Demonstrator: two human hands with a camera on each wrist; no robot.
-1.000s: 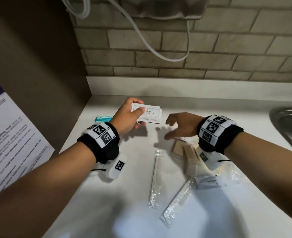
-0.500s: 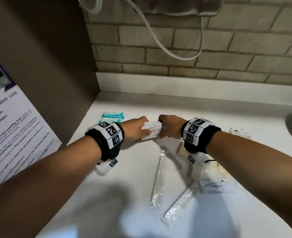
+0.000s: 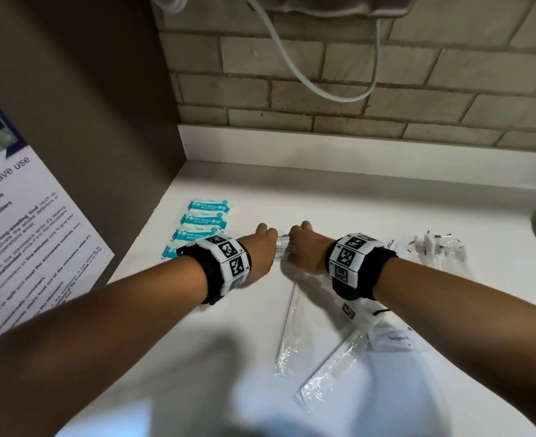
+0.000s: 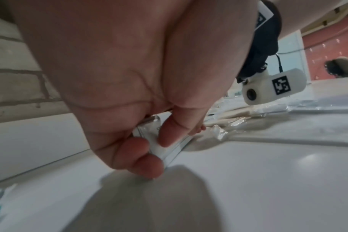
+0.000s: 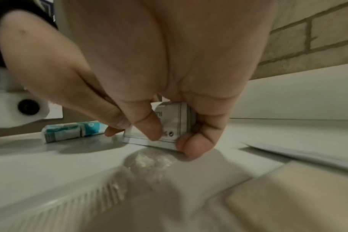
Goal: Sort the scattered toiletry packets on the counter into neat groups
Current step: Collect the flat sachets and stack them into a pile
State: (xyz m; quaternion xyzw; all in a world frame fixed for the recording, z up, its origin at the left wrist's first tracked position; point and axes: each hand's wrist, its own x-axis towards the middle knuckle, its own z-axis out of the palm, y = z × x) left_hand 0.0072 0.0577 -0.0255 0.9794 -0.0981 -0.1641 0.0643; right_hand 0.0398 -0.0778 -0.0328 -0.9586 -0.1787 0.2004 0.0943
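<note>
White smooth counter (image 3: 386, 197) runs from the near edge back to a low white ledge, and behind that stands a wall of tan bricks (image 3: 418, 74). Nearest on the counter lie two long clear plastic wrappers (image 3: 331, 365), side by side. Just right of them sits one small white sachet marked toothpaste (image 3: 397, 339). Farther back, both hands meet at the middle. The left hand (image 3: 262, 247) and the right hand (image 3: 306, 247) each pinch one end of a thin stack of small white printed packets (image 5: 169, 125), standing on its edge on the counter. To the left, four teal and white wipe packs (image 3: 202, 228) lie in a neat row. Far right lie some clear wrapped bits (image 3: 434, 247); their number is unclear. A grey cord (image 3: 307, 80) hangs on the wall.
</note>
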